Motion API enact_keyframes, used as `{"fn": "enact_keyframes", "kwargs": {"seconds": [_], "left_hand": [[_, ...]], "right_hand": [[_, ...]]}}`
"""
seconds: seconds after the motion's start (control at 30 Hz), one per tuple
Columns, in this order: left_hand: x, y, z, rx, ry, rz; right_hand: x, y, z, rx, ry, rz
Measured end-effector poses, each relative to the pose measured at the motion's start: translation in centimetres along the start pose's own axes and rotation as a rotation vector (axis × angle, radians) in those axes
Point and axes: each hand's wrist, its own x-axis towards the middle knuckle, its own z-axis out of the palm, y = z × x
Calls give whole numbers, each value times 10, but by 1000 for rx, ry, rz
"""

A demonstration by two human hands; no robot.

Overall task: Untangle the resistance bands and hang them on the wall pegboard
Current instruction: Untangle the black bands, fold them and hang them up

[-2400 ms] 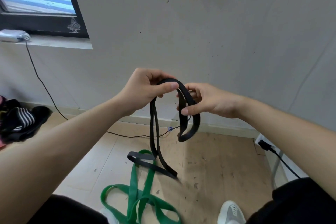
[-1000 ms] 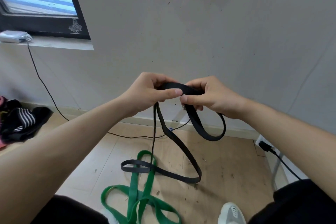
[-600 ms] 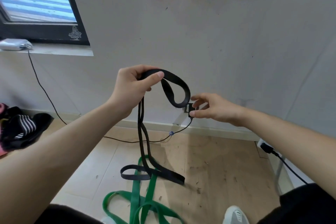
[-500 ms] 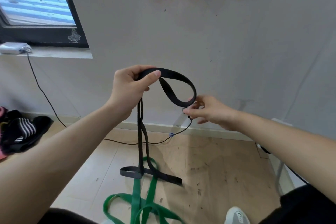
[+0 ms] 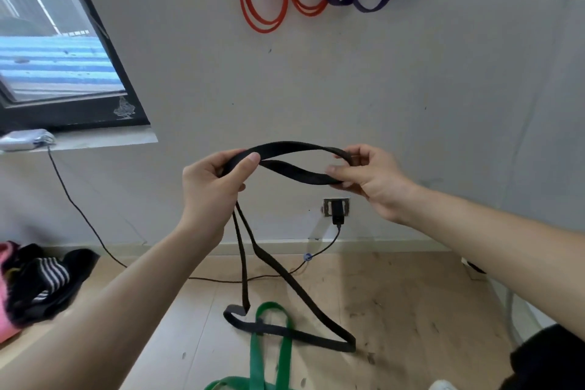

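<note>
between the two hands, in front of the wall, a black band is held out as a short flat loop. left hand: fingers and thumb curled round one end of that loop, gripping it. right hand: thumb and fingers pinching the other end. two strands of the same band drop from under the left hand to the floor, where the lower part lies in a loose bend and crosses a green band. whether the two are knotted there or merely overlapping cannot be told. red bands and purple bands hang high on the wall; their pegs are out of view.

assessment: the step in hand is untangling the black band, with a twist showing between the hands. hanging is not yet begun for this band. the next move likely calls for turning the twist out, then lifting the trailing part off the green band without dragging it along, before raising the loop to a free peg.
</note>
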Motion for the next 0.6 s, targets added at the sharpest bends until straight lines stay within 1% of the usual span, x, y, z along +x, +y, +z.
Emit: {"fn": "enact_keyframes", "kwargs": {"seconds": [0.17,0.23,0.33,0.47,0.53,0.6], "left_hand": [[1,-3,2,14,3,-35],[2,-5,2,10,-5,-57],[2,-7,1,-2,-31,-87],[0,-8,3,-1,-67,-93],[-1,-7,5,2,-97,-88],[-3,-6,8,11,-132,-83]], "right_hand": [[-6,-19,-11,-110,-103,-187],[-8,-29,-15,-154,-98,-241],[-9,-39,-18,-142,-46,-308],[-8,-42,-21,-145,38,-310],[-6,-41,-23,-171,77,-283],[-7,-41,-21,-185,81,-230]]}}
